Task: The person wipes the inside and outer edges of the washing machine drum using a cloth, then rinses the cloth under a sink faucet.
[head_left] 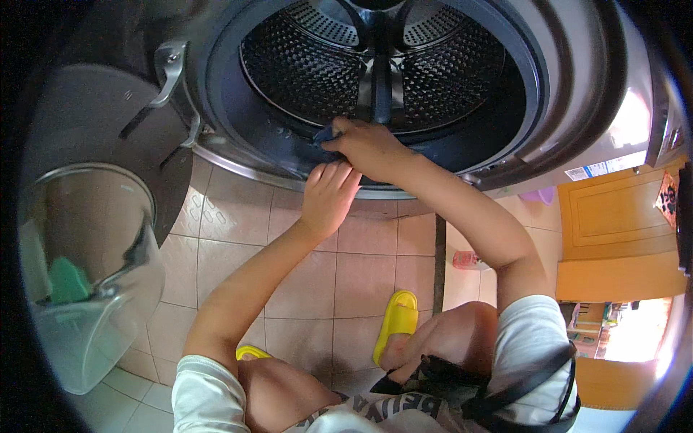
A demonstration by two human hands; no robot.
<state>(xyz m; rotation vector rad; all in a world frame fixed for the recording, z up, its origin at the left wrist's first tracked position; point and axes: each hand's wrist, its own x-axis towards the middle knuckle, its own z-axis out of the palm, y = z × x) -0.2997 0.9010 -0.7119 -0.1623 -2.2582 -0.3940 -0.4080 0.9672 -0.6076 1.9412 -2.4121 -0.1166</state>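
Before me is the opening of a front-loading washing machine, with its perforated metal drum (433,81) in view. My right hand (368,146) grips a small dark blue cloth (326,137) against the dark rubber door seal (292,154) at the lower rim. My left hand (331,197) lies just below it, fingers bent over the seal's lower edge. What its fingertips touch is hidden.
The machine's round door (103,103) with its glass bowl (92,325) stands open on the left. Yellow slippers (398,322) are on my feet on the tiled floor. A pink bottle (466,260), a purple basin (538,196) and wooden cabinets (612,216) are at the right.
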